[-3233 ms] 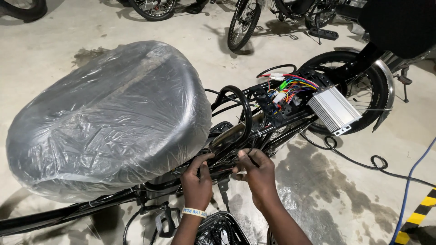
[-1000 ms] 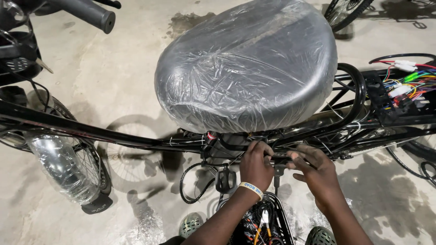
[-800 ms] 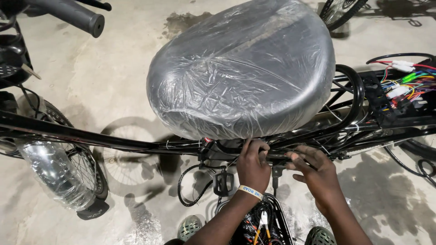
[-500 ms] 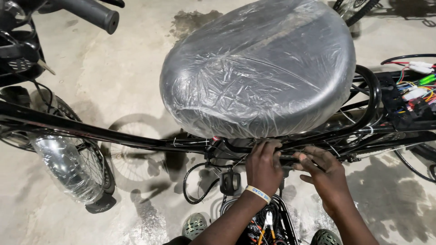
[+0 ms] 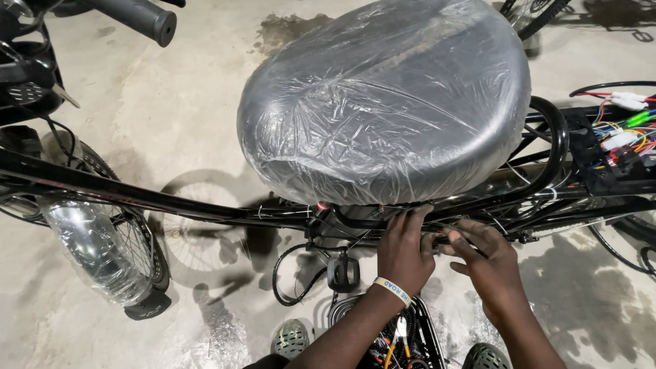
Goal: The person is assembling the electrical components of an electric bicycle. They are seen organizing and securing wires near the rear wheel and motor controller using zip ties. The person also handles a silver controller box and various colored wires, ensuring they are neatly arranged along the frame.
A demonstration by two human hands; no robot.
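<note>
Large plastic-wrapped saddle [image 5: 389,102], the landmark, sits above the black frame tube [image 5: 137,195]. Left of the saddle and lower: the front wheel [image 5: 113,236], partly film-covered. Right of the saddle: a bundle of coloured wires [image 5: 625,133]. Just beneath the saddle's near edge, the left hand [image 5: 404,253] curls its fingers over the frame tube; the right hand [image 5: 486,265], beside it, has its fingers bent onto the same tube, though the grip itself cannot be told. Below the saddle hangs 1 black pedal [image 5: 343,270].
</note>
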